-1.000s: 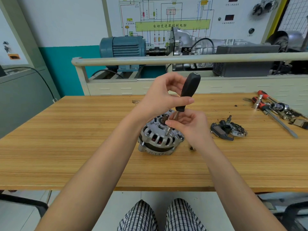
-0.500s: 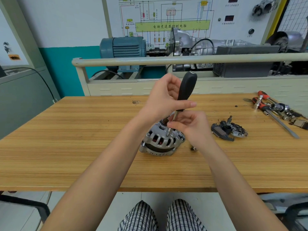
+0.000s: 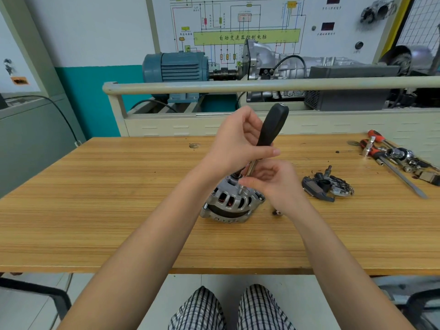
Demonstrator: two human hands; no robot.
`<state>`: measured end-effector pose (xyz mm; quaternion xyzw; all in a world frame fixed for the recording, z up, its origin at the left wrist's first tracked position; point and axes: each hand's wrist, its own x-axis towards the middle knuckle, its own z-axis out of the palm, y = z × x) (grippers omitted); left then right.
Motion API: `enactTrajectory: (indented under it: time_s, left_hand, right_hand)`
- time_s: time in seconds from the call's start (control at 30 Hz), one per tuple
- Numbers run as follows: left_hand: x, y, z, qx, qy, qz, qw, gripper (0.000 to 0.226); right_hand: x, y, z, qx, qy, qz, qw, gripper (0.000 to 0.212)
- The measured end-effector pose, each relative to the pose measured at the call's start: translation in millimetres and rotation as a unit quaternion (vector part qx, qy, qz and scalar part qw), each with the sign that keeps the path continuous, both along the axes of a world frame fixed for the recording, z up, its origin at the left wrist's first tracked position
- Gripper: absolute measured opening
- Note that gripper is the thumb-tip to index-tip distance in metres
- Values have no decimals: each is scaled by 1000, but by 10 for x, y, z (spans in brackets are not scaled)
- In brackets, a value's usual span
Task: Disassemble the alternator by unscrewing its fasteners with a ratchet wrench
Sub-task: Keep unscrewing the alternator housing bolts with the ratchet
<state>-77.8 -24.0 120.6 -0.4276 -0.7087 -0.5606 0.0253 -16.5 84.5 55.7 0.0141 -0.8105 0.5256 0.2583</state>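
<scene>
- A workshop: a wooden bench (image 3: 119,210) stands in front of a training rig with a blue motor (image 3: 176,67) and a wiring board.
- The alternator (image 3: 228,203) sits mid-bench, just under both hands.
- The left hand (image 3: 238,144) has its fingers wrapped round the wrench (image 3: 271,127) handle, which tilts up and away.
- The right hand (image 3: 276,182) pinches the wrench's lower end where it meets a fastener on the housing.
- Done, as I judge it: a removed part (image 3: 326,186) lies to the right, with a loose screw (image 3: 277,212) beside the alternator.
- Left: the housing halves look joined, so at least this fastener remains.
- Spare tools (image 3: 392,158) lie at the far right.
</scene>
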Motion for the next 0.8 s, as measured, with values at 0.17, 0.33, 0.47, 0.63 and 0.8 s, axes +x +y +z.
enactTrajectory:
  time_s: [0.17,0.33,0.47,0.63,0.8]
  left_hand:
    - [-32,-52,5,-43,-85,-134,986,36]
    - [-62,-130,23,-4,-118,-119,986,26]
    - [-29,-29,22,-2,-24,-3,1000,43]
    - [-26,-48,19,-46,-76,-122,989,37]
    - [-62,-134,28,-7,-128,-142,982,29]
  right_hand:
    - [3,-27,-13,-22,-11,23,999,30]
    - [8,7,29,3,-41,87,995,29]
    - [-22,-6,19,3,-31,18,999,22]
    - [-49,-35,-27,-9,-16,11,1000,25]
    - [-30,-17,15,-12,-25,90,996,31]
